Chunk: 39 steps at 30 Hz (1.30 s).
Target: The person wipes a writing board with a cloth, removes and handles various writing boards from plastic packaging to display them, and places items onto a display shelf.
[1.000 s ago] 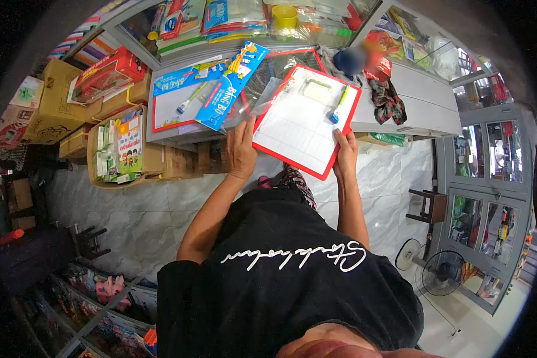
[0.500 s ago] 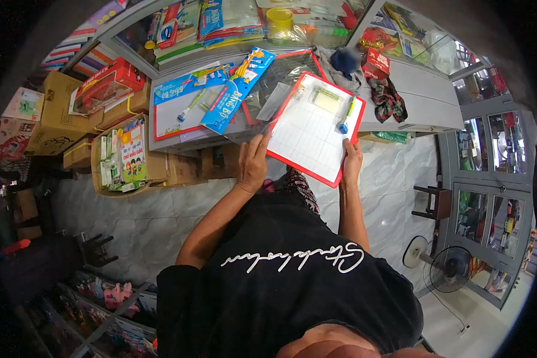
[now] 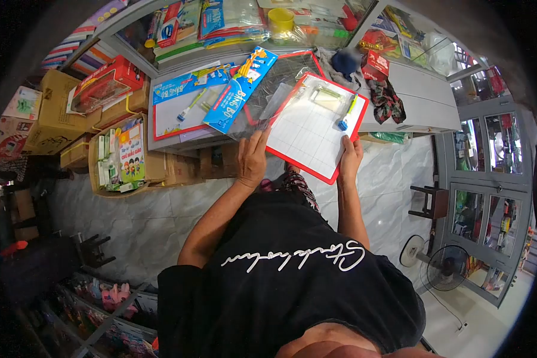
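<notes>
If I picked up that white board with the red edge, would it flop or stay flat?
The white board would probably stay stiff: it looks flat, not sagging, with the right hand gripping its side. It may be fairly light too, since its red edge looks thin.

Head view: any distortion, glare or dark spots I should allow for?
Head view: strong fisheye, black rounded edges, the cabinet looking slanted; head view: whitish glare streaks on plastic over the dark board; head view: lower left dim, details hard to read; head view: the held board, left hand and right hand well lit, fairly sharp.
</notes>
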Each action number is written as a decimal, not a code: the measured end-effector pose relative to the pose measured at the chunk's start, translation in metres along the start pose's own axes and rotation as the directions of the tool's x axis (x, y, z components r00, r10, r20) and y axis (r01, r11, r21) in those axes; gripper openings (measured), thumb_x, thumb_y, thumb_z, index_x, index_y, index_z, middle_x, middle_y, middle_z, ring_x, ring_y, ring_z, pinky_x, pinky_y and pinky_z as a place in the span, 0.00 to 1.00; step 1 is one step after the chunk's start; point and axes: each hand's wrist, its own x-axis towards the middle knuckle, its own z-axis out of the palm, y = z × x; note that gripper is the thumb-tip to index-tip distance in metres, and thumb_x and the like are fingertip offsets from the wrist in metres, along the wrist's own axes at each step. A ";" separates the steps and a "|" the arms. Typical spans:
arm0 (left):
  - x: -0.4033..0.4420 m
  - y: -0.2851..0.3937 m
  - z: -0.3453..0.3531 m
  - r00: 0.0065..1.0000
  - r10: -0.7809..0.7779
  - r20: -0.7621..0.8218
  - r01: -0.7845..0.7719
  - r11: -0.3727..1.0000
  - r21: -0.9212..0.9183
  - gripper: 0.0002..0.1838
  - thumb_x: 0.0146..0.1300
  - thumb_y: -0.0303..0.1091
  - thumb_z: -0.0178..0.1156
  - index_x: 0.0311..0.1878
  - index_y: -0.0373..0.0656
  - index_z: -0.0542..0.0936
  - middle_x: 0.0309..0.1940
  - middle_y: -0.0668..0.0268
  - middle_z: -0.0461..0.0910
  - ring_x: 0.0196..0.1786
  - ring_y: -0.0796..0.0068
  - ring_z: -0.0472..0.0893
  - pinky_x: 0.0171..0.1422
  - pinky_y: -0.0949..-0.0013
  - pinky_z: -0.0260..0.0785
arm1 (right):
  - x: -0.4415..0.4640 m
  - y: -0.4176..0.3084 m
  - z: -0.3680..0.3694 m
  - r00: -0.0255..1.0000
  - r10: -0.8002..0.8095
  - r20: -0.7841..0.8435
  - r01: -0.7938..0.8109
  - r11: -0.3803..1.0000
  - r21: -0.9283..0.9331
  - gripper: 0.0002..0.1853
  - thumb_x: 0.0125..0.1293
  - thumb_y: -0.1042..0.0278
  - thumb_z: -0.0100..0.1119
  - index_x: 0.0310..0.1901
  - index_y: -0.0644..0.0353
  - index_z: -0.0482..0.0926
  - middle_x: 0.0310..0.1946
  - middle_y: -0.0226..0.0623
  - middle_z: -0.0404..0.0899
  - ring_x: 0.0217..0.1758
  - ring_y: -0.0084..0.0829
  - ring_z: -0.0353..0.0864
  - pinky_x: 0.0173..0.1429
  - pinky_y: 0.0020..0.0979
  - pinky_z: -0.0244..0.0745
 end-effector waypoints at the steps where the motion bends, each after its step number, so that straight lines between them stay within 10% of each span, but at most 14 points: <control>1: 0.000 0.000 0.000 1.000 -0.003 -0.002 0.003 1.000 -0.002 0.24 0.53 0.19 0.50 0.56 0.43 0.74 0.47 0.63 0.73 0.36 0.59 0.71 0.43 0.64 0.66 | -0.002 -0.002 0.002 1.000 -0.025 -0.004 0.025 1.000 -0.004 0.08 0.64 0.72 0.52 0.43 0.64 0.74 0.34 0.27 0.76 0.34 0.17 0.71 0.39 0.20 0.65; 29: 0.000 0.033 -0.014 0.975 0.166 0.146 -0.142 0.976 -0.163 0.25 0.51 0.21 0.53 0.55 0.45 0.76 0.45 0.63 0.73 0.37 0.60 0.72 0.41 0.64 0.69 | 0.000 -0.021 -0.030 0.993 -0.110 0.048 0.109 0.994 0.021 0.12 0.65 0.71 0.52 0.48 0.65 0.74 0.42 0.34 0.78 0.41 0.21 0.75 0.49 0.23 0.69; 35: 0.040 0.032 -0.051 0.804 0.524 0.280 -0.372 0.811 -0.451 0.14 0.49 0.31 0.63 0.41 0.46 0.81 0.44 0.59 0.74 0.40 0.59 0.76 0.45 0.59 0.69 | 0.005 -0.039 -0.040 0.975 -0.003 0.222 0.009 1.000 -0.027 0.15 0.66 0.71 0.52 0.53 0.65 0.72 0.45 0.33 0.78 0.44 0.20 0.76 0.50 0.22 0.69; 39: 0.131 0.000 -0.021 0.931 0.316 0.185 -0.237 0.904 -0.355 0.12 0.56 0.35 0.60 0.44 0.46 0.80 0.42 0.61 0.75 0.45 0.60 0.75 0.46 0.62 0.66 | 0.006 -0.045 -0.039 0.970 0.017 0.243 -0.009 0.999 -0.033 0.14 0.66 0.71 0.52 0.53 0.64 0.72 0.45 0.32 0.78 0.44 0.19 0.75 0.51 0.22 0.69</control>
